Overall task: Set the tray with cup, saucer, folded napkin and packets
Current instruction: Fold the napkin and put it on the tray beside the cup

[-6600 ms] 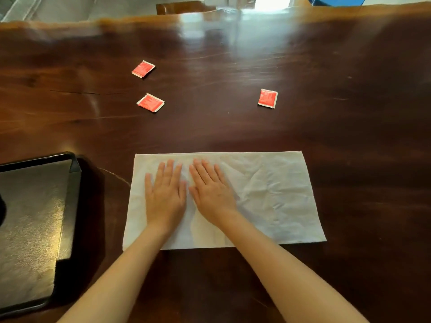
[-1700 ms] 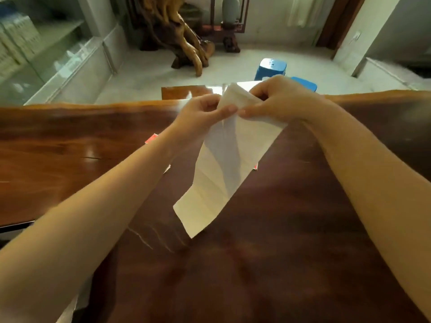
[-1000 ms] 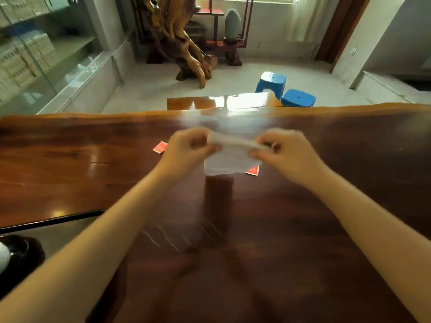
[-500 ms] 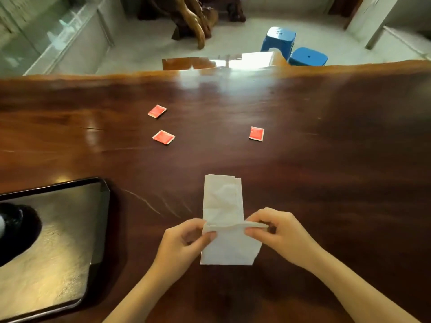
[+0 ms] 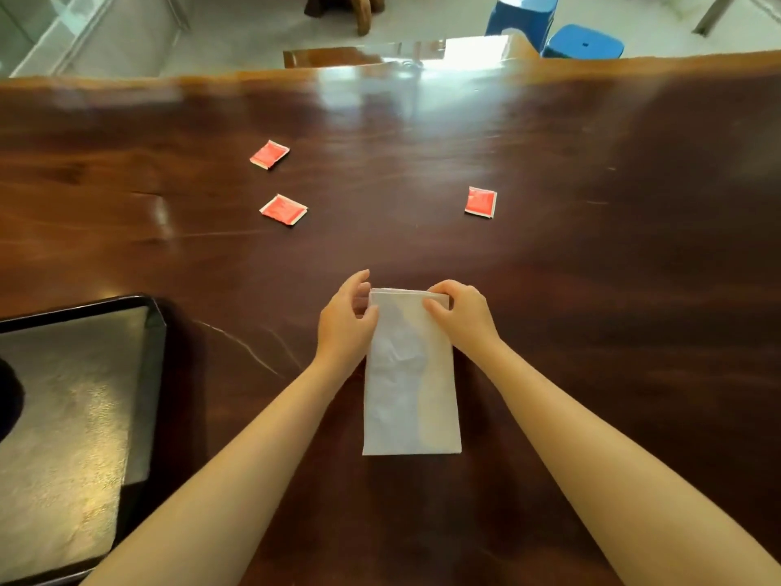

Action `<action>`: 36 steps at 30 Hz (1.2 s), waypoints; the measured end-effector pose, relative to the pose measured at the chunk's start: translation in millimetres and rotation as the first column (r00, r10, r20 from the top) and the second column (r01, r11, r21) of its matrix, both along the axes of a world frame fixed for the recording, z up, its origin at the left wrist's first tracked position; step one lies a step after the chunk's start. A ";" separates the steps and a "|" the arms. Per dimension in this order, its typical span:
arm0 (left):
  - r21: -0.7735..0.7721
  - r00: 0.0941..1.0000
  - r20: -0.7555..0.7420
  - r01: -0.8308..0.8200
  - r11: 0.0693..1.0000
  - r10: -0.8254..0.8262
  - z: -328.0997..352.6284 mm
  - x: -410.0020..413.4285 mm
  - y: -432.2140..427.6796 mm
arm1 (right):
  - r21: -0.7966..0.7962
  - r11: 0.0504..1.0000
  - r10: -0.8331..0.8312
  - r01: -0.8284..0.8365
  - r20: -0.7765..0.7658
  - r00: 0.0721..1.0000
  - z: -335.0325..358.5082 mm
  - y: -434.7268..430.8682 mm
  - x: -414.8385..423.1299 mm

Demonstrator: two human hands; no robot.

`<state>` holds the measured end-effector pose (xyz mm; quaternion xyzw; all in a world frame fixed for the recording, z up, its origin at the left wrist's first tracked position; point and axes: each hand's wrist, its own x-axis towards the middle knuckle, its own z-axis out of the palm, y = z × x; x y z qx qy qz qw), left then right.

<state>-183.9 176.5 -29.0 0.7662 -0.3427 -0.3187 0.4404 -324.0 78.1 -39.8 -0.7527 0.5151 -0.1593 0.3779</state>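
While fingers [image 5: 357, 286] pinch the napkin [image 5: 410, 374], the tray [image 5: 155, 332] holds something dark [image 5: 8, 399].

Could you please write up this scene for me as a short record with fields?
napkin: white, folded to a tall rectangle, flat on the table
left hand: pinches the napkin's far left corner
right hand: pinches its far right corner
packets: three, red, on the table beyond the napkin; two left, one right
tray: black, at left; a dark item on it, cut off by the frame
task state: napkin and packets not yet on the tray
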 end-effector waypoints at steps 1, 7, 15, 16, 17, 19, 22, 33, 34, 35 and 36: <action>0.006 0.997 0.077 -0.010 1.000 0.010 -4.8 -2.9 5.7 | -0.045 0.999 -0.004 0.003 -0.026 1.000 -7.5 -0.1 2.2; 0.138 0.715 0.660 0.189 0.972 -0.233 -30.0 -60.4 57.5 | -0.281 0.958 -0.082 0.063 -0.057 0.995 -26.1 1.1 5.9; 0.384 0.569 0.723 0.142 0.912 -0.392 -35.4 -80.1 67.9 | -0.541 0.812 0.171 -0.218 -0.137 0.976 -13.1 0.7 -7.2; 0.402 0.569 0.715 0.141 0.905 -0.406 -36.4 -83.7 69.8 | -0.520 0.742 0.342 -0.424 -0.250 0.906 -15.3 3.6 -5.7; 0.428 0.572 0.701 0.141 0.893 -0.426 -37.9 -87.3 72.1 | -0.435 0.669 0.478 -0.603 -0.369 0.797 -18.7 6.2 -4.0; 0.476 0.577 0.670 0.147 0.867 -0.466 -42.4 -92.3 75.7 | -0.242 0.597 0.593 -0.765 -0.508 0.624 -28.7 4.6 -3.5; 0.492 0.566 0.671 0.142 0.859 -0.478 -47.2 -90.7 71.5 | -0.253 0.620 0.524 -0.742 -0.570 0.633 -37.8 -9.6 -3.4; 0.472 0.449 0.687 0.322 0.821 -0.571 -46.1 -89.8 94.7 | -0.180 0.900 0.301 -0.398 -0.405 0.864 -10.3 -41.1 10.2; 0.485 0.446 0.682 0.318 0.815 -0.580 -43.2 -89.4 93.2 | -0.076 0.930 0.310 -0.359 -0.362 0.879 -4.4 -46.5 10.6; 0.495 0.446 0.675 0.317 0.809 -0.587 -40.1 -89.1 91.5 | 0.034 0.942 0.325 -0.333 -0.329 0.887 1.9 -51.4 11.3; 0.498 0.450 0.669 0.320 0.806 -0.591 -37.2 -88.6 90.0 | 0.125 0.937 0.349 -0.326 -0.319 0.881 8.3 -55.6 12.4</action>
